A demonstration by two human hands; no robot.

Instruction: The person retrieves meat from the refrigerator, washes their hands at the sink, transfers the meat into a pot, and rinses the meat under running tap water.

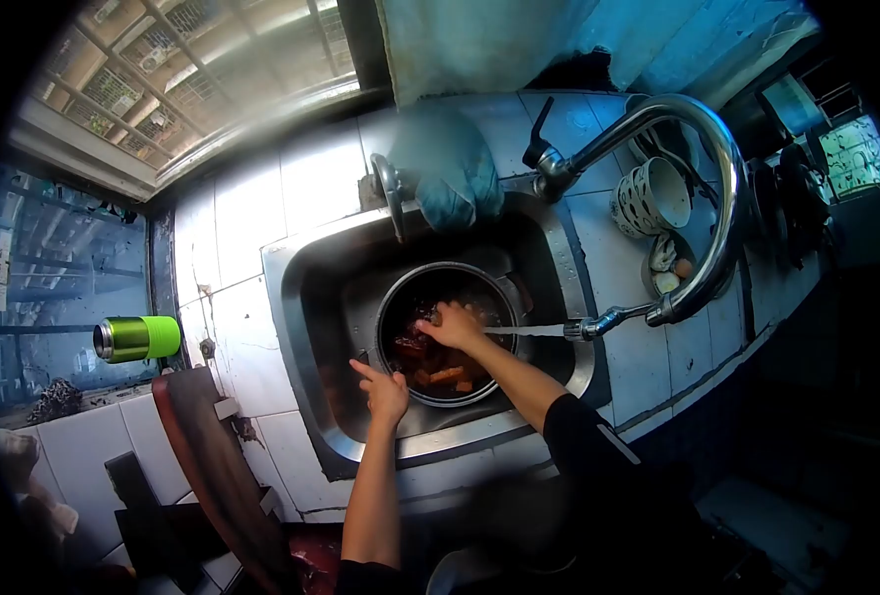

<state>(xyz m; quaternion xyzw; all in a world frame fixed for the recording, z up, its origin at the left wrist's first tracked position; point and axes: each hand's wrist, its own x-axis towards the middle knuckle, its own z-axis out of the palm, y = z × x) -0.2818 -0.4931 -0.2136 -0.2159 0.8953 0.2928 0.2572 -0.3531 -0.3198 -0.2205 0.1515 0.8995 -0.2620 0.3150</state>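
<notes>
A dark round pot (443,402) sits in the steel sink (346,288), holding liquid with dark reddish pieces and some orange chunks (447,375). Inside its rim, my right hand (452,327) is over the pieces, thumb apart from the fingers; nothing shows clearly in its grasp. My left hand (384,397) is by the pot's left edge, its fingers apart and a finger stretched out, holding nothing. From the tall curved faucet (727,188), a stream of water (531,330) runs into the pot beside my right wrist.
A second, smaller tap (390,193) and a bluish plastic bag (457,188) stand at the sink's back edge. Patterned bowls (648,198) are on the right counter. Left are a green bottle (142,338) and a wooden board (207,466).
</notes>
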